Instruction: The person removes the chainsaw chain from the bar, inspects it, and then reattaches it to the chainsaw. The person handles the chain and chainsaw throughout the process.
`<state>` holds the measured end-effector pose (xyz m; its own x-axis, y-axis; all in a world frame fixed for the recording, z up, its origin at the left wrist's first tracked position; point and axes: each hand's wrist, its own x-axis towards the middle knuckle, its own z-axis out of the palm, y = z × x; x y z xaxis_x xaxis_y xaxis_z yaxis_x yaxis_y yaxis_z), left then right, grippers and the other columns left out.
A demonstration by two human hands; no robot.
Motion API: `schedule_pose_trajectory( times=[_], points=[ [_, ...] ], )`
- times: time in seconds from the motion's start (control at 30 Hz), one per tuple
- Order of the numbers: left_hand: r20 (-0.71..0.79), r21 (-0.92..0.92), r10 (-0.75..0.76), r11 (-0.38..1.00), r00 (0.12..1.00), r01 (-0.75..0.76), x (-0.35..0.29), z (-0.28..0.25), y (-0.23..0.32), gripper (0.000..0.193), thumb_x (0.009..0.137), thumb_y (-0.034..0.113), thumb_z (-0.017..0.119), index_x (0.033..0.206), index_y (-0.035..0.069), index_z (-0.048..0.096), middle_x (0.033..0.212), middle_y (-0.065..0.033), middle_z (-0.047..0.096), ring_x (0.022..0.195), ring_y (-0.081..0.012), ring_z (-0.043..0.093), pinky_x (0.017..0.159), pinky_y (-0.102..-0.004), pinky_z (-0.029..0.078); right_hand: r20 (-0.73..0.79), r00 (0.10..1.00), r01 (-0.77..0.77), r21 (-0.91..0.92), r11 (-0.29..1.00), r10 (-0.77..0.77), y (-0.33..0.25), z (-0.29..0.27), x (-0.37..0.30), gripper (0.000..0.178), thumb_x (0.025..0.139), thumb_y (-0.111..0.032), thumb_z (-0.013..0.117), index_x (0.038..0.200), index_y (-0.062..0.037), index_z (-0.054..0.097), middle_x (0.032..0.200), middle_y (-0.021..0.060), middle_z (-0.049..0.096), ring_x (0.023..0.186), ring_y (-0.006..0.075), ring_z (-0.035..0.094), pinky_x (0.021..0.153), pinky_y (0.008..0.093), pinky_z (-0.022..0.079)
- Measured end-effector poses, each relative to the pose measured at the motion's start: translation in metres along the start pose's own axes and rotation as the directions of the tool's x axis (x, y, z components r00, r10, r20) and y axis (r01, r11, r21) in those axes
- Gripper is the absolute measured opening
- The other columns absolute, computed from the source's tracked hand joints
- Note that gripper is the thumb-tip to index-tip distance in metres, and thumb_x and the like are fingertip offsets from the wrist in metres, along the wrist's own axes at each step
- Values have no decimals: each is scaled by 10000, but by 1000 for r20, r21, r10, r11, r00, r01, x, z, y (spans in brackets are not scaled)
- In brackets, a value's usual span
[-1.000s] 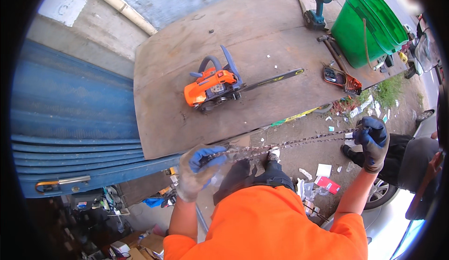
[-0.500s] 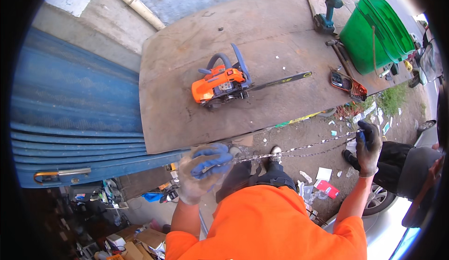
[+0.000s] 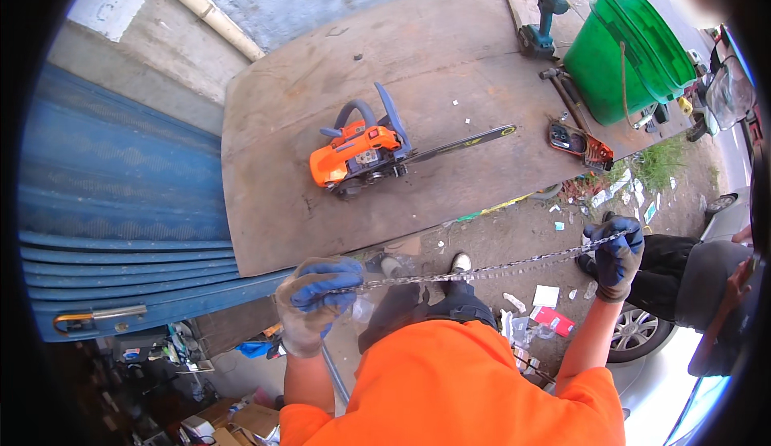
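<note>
A saw chain (image 3: 482, 272) is stretched between my gloved hands in front of my body, its two strands lying close together. My left hand (image 3: 319, 296), in a grey and blue work glove, pinches one end of the loop. The other end is gripped by my right hand (image 3: 617, 255), gloved alike and held farther out to the right. Beyond them, on the brown table (image 3: 281, 229), rests an orange chainsaw (image 3: 353, 155). Its bare guide bar (image 3: 462, 142) points right, and the side cover is off.
A teal cordless driver (image 3: 546, 14), a green bucket (image 3: 614, 61), a hammer (image 3: 569, 97) and an orange cover (image 3: 594, 155) with small parts occupy the table's right side. Blue shutter panels (image 3: 120, 165) border the left. Another person (image 3: 707, 277) stands at right; litter dots the ground.
The chain has gone from sagging strands to a tauter line. My right hand has turned and closed more firmly around its end. The view has shifted slightly.
</note>
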<state>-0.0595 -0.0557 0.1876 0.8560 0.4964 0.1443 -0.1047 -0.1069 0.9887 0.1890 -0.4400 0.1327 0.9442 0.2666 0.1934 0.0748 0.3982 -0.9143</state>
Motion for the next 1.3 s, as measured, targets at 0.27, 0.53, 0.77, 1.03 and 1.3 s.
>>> schedule_pose_trajectory(
  times=[0.27, 0.53, 0.77, 1.03, 1.3],
  points=[
    [-21, -41, 6, 999, 1000, -7, 2, -22, -7, 302, 706, 170, 846, 909, -22, 731, 961, -171, 686, 912, -269, 683, 771, -315, 539, 209, 978, 56, -229, 972, -7, -33, 8, 15, 286, 723, -207, 817, 788, 20, 657, 695, 96, 617, 724, 264, 632, 734, 393, 524],
    [-83, -106, 27, 994, 996, -36, 2, -29, -7, 284, 699, 180, 832, 869, -25, 733, 893, -149, 682, 890, -305, 680, 808, -379, 529, 332, 943, 91, -327, 941, 24, -51, 19, 26, 330, 734, -297, 816, 765, 0, 677, 684, 83, 622, 667, 228, 610, 820, 449, 524],
    [-67, -78, 86, 993, 994, -91, 0, -33, -8, 339, 724, 258, 832, 857, -26, 703, 841, -143, 646, 813, -313, 650, 781, -444, 516, 355, 935, 124, -305, 944, -8, -50, 20, 26, 375, 753, -358, 814, 807, -7, 694, 706, 89, 629, 679, 237, 620, 841, 471, 518],
    [26, -133, 205, 971, 978, -200, 2, -30, 6, 274, 743, 178, 828, 898, -11, 707, 863, -154, 672, 816, -299, 673, 785, -465, 538, 317, 948, 123, -288, 950, -26, -42, 11, 22, 401, 761, -390, 812, 795, -14, 676, 721, 79, 624, 688, 228, 611, 830, 470, 512],
    [100, -83, 294, 954, 950, -287, 5, -29, 12, 256, 755, 150, 820, 918, -6, 699, 862, -167, 675, 775, -269, 676, 751, -460, 557, 286, 958, 91, -285, 954, -6, -35, 3, 18, 427, 770, -416, 796, 815, -9, 674, 725, 81, 622, 683, 225, 600, 834, 470, 509]
  ],
)
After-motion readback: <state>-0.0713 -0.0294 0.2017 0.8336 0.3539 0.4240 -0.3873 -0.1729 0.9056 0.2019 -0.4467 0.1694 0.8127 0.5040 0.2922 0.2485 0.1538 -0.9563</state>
